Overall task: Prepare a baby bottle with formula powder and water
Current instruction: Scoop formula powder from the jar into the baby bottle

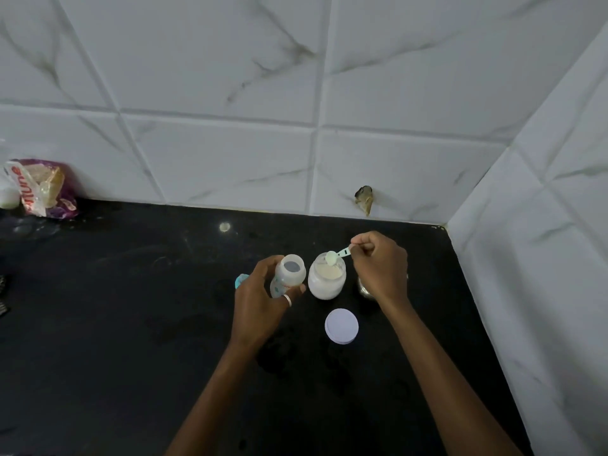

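Powder (pixel 330 258) fills the bowl of the small white scoop (pixel 342 252). Your right hand (pixel 381 268) pinches the scoop by the end of its handle, with the fingers curled in. You hold it just above the open mouth of the formula jar (pixel 326 284), a small white jar that stands upright on the black surface (pixel 131 324) and has more pale powder inside. Your left hand (pixel 260 301) grips the baby bottle (pixel 289 274), with the fingers and thumb curled around its body. The bottle has no top on, its mouth is open, and it leans a little. If its base rests on the surface, I cannot tell. Bottle and jar are just beside each other, and I cannot tell if they touch. A ring (pixel 287 300) sits on your left hand. The round white lid (pixel 341 325) lies flat on the surface, near the jar on the side toward you. A teal object (pixel 242 279) shows partly behind the left hand, and a shiny metal object (pixel 364 289) is mostly hidden by the right hand; what they are I cannot say. Far to the left, a purple packet (pixel 49 189) with red letters stands against the tiled wall (pixel 230 77). Low in this wall, toward the corner, there is a broken hole (pixel 363 199).
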A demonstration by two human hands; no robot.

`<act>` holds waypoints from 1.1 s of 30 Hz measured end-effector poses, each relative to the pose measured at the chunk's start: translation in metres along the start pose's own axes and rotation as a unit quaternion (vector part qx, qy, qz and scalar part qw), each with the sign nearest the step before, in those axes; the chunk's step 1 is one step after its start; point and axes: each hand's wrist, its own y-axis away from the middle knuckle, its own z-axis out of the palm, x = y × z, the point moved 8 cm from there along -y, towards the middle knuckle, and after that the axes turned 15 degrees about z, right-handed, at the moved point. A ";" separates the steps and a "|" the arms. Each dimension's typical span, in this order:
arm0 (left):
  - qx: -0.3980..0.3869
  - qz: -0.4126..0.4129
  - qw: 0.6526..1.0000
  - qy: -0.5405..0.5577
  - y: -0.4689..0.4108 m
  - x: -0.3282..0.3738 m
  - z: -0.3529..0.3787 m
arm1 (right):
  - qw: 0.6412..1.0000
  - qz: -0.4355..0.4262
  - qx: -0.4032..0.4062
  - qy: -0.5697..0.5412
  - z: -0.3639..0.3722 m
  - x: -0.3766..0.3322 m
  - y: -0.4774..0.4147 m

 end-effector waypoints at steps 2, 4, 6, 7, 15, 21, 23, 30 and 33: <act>0.002 -0.007 1.000 -0.007 0.004 -0.005 0.002 | 0.999 -0.019 -0.002 0.043 0.013 0.002 -0.006; 0.002 -0.012 1.000 -0.017 0.008 -0.008 0.004 | 0.996 -0.034 -0.012 0.078 0.027 0.005 -0.012; -0.001 -0.018 1.000 -0.022 0.011 -0.011 0.006 | 0.992 -0.050 -0.021 0.118 0.042 0.008 -0.018; -0.003 -0.022 0.999 -0.025 0.012 -0.013 0.007 | 0.988 -0.058 -0.023 0.142 0.048 0.009 -0.020; -0.008 -0.052 0.998 -0.036 0.024 -0.025 0.015 | 0.963 -0.048 -0.077 0.255 0.086 0.029 -0.035; -0.005 -0.060 0.998 -0.034 0.026 -0.027 0.017 | 0.957 -0.043 -0.094 0.270 0.093 0.044 -0.037; -0.005 -0.058 0.998 -0.035 0.026 -0.027 0.017 | 0.956 -0.048 -0.096 0.272 0.094 0.044 -0.038; -0.013 -0.055 0.998 -0.031 0.022 -0.025 0.020 | 0.963 -0.078 -0.088 0.244 0.086 0.037 -0.043; -0.016 -0.050 0.998 -0.022 0.019 -0.023 0.023 | 0.969 -0.091 -0.070 0.220 0.075 0.029 -0.044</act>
